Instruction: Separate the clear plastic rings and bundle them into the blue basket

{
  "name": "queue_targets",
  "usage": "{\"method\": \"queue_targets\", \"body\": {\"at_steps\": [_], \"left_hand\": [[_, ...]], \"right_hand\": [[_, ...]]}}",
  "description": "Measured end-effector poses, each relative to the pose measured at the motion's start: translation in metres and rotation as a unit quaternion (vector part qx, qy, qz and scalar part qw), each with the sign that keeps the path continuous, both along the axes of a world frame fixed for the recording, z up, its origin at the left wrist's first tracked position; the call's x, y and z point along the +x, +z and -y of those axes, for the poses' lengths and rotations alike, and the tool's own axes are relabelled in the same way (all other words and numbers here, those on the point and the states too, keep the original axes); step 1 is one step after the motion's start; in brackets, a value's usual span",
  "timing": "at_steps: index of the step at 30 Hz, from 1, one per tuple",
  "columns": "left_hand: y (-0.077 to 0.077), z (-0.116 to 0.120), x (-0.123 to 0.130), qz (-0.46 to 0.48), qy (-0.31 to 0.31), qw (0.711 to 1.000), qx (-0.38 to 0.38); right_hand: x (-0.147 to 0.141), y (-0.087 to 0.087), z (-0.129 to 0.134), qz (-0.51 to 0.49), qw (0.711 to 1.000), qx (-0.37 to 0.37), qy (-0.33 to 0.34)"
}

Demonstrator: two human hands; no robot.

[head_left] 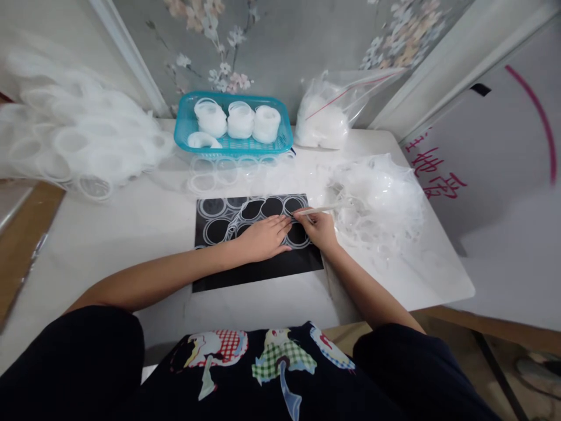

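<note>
Clear plastic sheet of punched rings [245, 215] lies on the black mat [258, 266] at the middle of the tabletop [131, 234], its long axis running left to right. The left hand [263, 238] presses flat on it, fingers spread, no grip closed. Just right, touching the sheet's right end, the right hand [321, 228] pinches a thin white tool [322, 209] that points right and away toward the scrap pile [377, 199].

Clear plastic ring sheet [245, 219] lies flat on the black mat [263, 269]; thin white tool [322, 208] angled above.

Dark short sleeves; cartoon-print navy shirt [263, 362]
</note>
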State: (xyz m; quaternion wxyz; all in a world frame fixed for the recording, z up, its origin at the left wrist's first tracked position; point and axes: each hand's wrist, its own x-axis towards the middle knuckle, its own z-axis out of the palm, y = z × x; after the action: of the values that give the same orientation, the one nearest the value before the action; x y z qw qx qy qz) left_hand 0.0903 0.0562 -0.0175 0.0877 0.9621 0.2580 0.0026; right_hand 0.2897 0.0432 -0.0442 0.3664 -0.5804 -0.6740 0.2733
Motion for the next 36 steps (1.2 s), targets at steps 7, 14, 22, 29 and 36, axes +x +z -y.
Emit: {"method": "queue_targets", "body": {"at_steps": [7, 14, 22, 29, 36], "left_hand": [[0.004, -0.003, -0.001, 0.003, 0.005, 1.000, -0.025], [0.002, 0.021, -0.024, 0.085, -0.067, 0.993, 0.037], [-0.017, 0.041, -0.020, 0.120, -0.103, 0.986, 0.053], [-0.020, 0.047, -0.013, 0.106, -0.085, 0.988, 0.073], [-0.022, 0.053, -0.011, 0.095, -0.060, 0.994, 0.010]], "right_hand": [[0.029, 0.023, -0.049, 0.143, 0.961, 0.107, -0.213], [0.022, 0.041, 0.012, 0.028, 0.998, 0.038, -0.037], [-0.007, 0.015, 0.080, -0.059, 0.996, -0.048, -0.050], [-0.004, 0.013, 0.075, -0.018, 0.999, -0.008, -0.038], [-0.012, -0.005, 0.088, 0.171, 0.981, 0.085, -0.019]]}}
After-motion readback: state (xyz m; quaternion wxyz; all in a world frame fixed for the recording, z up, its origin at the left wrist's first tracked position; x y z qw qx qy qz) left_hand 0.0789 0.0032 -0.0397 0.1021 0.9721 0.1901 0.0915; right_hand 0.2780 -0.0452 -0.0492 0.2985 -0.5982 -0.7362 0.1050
